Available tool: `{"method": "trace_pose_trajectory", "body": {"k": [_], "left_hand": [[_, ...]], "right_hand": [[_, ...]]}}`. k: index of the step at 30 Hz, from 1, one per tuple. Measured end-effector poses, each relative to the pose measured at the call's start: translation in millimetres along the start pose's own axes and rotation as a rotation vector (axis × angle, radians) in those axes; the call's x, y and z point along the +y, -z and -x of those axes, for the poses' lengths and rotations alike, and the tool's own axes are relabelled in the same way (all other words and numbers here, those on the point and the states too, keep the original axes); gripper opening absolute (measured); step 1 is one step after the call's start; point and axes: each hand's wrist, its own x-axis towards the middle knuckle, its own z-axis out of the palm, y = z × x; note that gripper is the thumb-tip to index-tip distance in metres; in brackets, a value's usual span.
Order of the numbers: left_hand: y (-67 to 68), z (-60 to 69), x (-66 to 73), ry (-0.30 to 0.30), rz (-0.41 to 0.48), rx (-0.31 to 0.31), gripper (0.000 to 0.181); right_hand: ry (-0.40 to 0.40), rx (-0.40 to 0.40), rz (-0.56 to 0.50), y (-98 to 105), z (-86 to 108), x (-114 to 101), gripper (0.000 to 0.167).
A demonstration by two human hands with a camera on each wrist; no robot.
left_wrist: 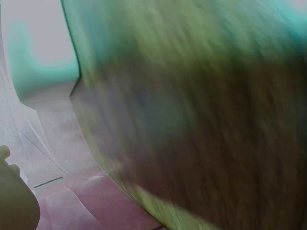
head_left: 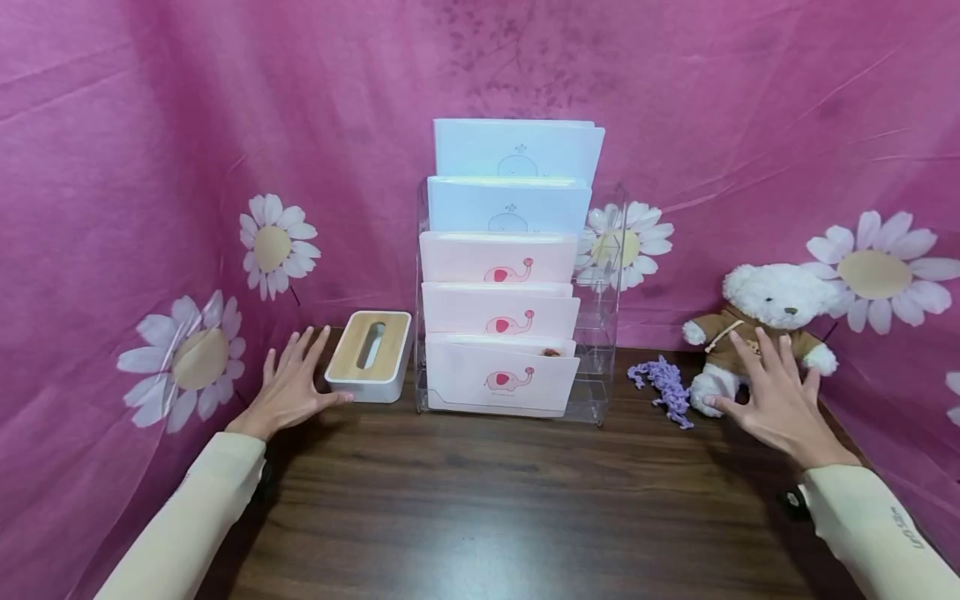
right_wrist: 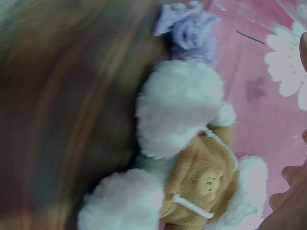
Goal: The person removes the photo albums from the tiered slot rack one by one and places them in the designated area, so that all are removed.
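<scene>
In the head view my left hand (head_left: 294,390) is spread with straight fingers just left of a white box with a wooden slotted lid (head_left: 345,354); its thumb reaches toward the box's front corner, and contact is unclear. My right hand (head_left: 780,404), fingers also spread, is in front of a white teddy bear (head_left: 780,296) in a brown top. Beside the bear lies a purple yarn-like bundle (head_left: 663,390). The right wrist view shows the bear's brown top (right_wrist: 201,179) and the purple bundle (right_wrist: 194,31), with fingertips at the right edge. Neither hand holds anything.
A clear tiered rack (head_left: 592,400) stands at the middle back of the dark wooden table (head_left: 480,500). Blue whale folders (head_left: 517,150) fill its upper tiers and pink elephant folders (head_left: 502,375) the lower ones. Pink cloth with daisies (head_left: 360,167) surrounds the table's back and sides.
</scene>
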Motion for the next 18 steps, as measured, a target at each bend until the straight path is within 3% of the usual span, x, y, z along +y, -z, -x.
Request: {"method": "trace_pose_trajectory", "body": {"k": [11, 18], "left_hand": [[7.7, -8.6, 8.4, 0.007, 0.123, 0.003, 0.132], [13.9, -17.9, 15.3, 0.030, 0.285, 0.020, 0.135]], "right_hand": [[0.000, 0.094, -0.153, 10.2, -21.2, -9.2, 0.104], [0.040, 0.209, -0.242, 13.9, -34.7, -18.6, 0.104]]}}
